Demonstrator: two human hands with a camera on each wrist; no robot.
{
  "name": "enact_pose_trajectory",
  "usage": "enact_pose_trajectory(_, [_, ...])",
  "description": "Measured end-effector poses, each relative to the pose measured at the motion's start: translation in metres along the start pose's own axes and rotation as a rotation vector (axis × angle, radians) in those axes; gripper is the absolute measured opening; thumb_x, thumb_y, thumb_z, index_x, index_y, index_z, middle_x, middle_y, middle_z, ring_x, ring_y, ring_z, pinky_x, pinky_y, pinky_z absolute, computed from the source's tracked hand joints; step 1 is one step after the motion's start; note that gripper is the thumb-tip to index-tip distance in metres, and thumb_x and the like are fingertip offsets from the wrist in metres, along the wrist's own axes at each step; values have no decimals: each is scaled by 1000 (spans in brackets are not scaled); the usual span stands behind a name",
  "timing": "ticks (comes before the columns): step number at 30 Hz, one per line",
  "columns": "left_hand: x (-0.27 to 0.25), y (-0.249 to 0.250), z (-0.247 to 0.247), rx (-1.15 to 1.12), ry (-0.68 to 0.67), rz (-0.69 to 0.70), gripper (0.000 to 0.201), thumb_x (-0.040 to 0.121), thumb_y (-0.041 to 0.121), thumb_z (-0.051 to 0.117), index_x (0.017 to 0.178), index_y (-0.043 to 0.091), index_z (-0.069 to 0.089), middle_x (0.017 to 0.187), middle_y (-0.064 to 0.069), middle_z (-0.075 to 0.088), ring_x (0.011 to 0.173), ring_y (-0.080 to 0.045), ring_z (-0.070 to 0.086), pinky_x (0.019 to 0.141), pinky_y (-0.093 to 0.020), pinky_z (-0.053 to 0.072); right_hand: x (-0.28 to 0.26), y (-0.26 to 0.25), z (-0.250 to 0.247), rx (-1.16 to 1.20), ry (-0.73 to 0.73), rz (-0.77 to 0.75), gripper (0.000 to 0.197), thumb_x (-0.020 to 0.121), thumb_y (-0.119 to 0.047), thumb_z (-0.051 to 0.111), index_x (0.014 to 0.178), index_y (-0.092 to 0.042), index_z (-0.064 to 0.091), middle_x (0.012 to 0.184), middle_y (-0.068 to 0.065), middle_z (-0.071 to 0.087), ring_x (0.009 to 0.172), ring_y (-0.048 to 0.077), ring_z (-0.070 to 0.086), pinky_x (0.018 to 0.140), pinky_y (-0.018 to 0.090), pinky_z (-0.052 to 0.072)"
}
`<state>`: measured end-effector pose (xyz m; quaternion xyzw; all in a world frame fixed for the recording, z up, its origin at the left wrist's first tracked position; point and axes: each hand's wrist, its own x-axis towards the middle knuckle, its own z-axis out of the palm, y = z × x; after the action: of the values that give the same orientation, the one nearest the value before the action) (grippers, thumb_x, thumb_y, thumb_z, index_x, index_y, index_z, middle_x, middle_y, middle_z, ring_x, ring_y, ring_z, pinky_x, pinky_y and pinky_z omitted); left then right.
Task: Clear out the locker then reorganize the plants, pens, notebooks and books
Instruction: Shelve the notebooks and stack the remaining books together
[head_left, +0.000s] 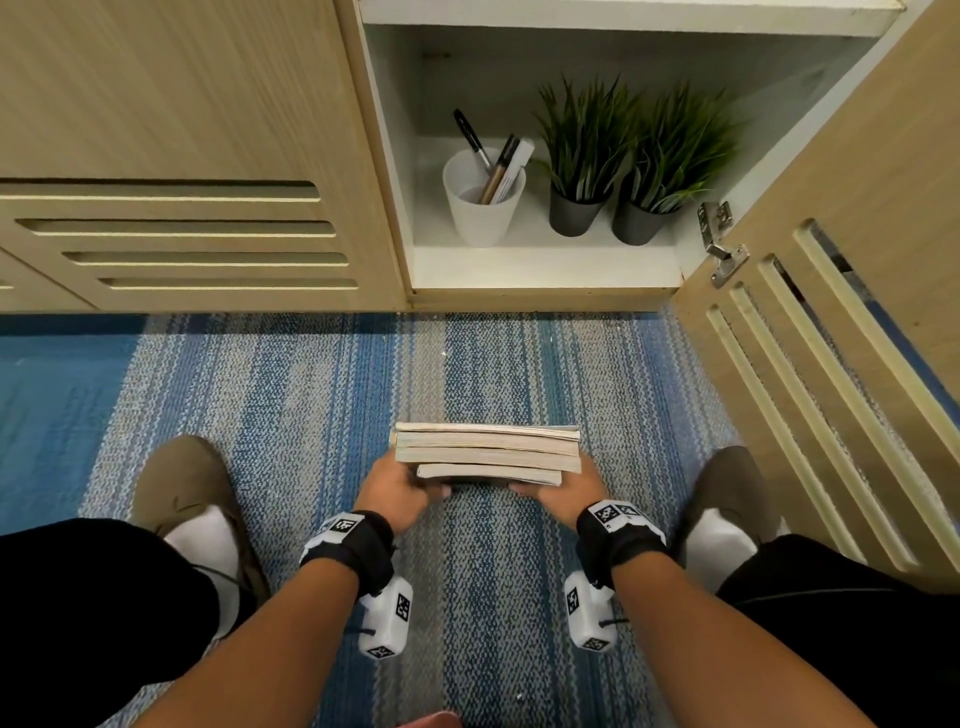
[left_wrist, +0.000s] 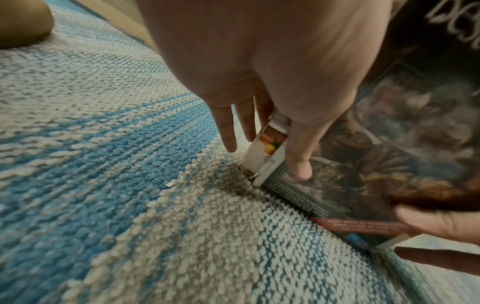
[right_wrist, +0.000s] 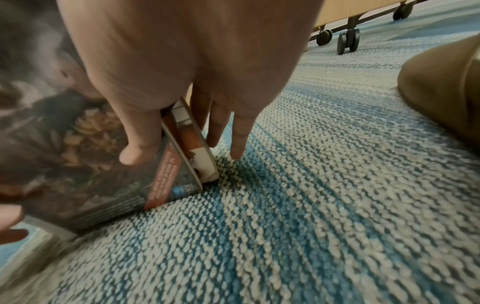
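Observation:
A stack of several books (head_left: 488, 451) stands on its edge on the blue striped carpet (head_left: 311, 395), page edges up. My left hand (head_left: 402, 488) grips its left end and my right hand (head_left: 563, 488) grips its right end. In the left wrist view the thumb (left_wrist: 298, 164) presses the dark picture cover (left_wrist: 389, 144) while the fingers (left_wrist: 228, 133) reach down the far side. The right wrist view mirrors this, with thumb (right_wrist: 137, 144) on the cover (right_wrist: 78, 160). Inside the open locker (head_left: 545, 270) stand a white cup of pens (head_left: 483, 202) and two potted plants (head_left: 582, 156) (head_left: 670, 166).
The locker door (head_left: 841, 322) hangs open at the right, close to my right knee. A closed slatted door (head_left: 182, 218) is on the left. My shoes (head_left: 182, 483) (head_left: 727, 493) flank the books. Wheeled furniture legs (right_wrist: 348, 39) show far off in the right wrist view.

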<state>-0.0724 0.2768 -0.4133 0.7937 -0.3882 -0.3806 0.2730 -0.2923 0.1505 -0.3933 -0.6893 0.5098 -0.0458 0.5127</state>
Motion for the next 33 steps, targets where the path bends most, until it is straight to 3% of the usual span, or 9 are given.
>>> enact_pose_trajectory(4, [2,-5,1,-25,23,33,34,77,27,77,110,29,69,108,10,73,105,-14,67,96,-38,53,3,5,2,-48,25,-2,46,74,-23,86,117,-24,70,107,-13,69,100,5,60,95,21,47])
enact_pose_trajectory(7, [10,-2,0,-32,9,-25,33,79,24,79,109,23,66,95,13,75,95,-6,70,94,-40,55,7,6,3,-58,36,67,37,76,-28,83,111,-23,72,98,-21,68,92,-1,63,97,24,48])
enact_pose_trajectory(10, [16,11,-8,-9,-5,-36,35,82,16,79,112,11,62,84,15,73,86,2,69,95,-39,55,10,1,1,-15,70,122,27,74,-23,85,99,-19,76,83,-18,75,83,-5,70,97,33,54])
enact_pose_trajectory(13, [26,37,-32,48,38,26,38,80,19,81,114,11,65,93,13,70,92,-6,66,96,-30,51,12,-28,-15,-37,141,47,35,72,-32,86,103,-22,75,89,-20,72,90,1,67,96,27,52])
enact_pose_trajectory(17, [41,90,-86,115,126,134,47,73,38,80,114,21,68,111,6,72,105,-13,67,94,-29,53,16,-98,-59,-99,220,-100,48,68,-41,87,110,-25,72,102,-5,74,96,15,67,91,29,54])
enact_pose_trajectory(20, [46,144,-129,124,162,182,50,74,32,84,118,14,66,105,3,73,97,-13,67,87,-25,49,19,-152,-95,-137,260,-183,40,66,-44,87,100,-28,74,101,0,74,98,20,67,90,35,54])
enact_pose_trajectory(22, [48,181,-157,119,198,215,52,72,32,85,117,17,64,106,2,73,98,-16,67,90,-30,51,19,-187,-120,-184,271,-212,27,68,-46,86,86,-30,73,94,-1,73,95,22,68,88,37,55])
enact_pose_trajectory(26, [51,254,-201,117,193,243,51,70,29,88,114,18,64,109,2,72,100,-19,67,94,-35,52,18,-242,-172,-226,344,-258,52,60,-55,84,100,-26,69,97,-4,73,92,19,68,85,36,56])
enact_pose_trajectory(33, [40,359,-250,96,116,337,44,75,15,83,116,18,66,113,4,69,105,-17,61,96,-29,44,7,-306,-240,19,338,-390,39,67,-25,87,101,-24,68,95,-10,74,91,10,69,83,29,52])
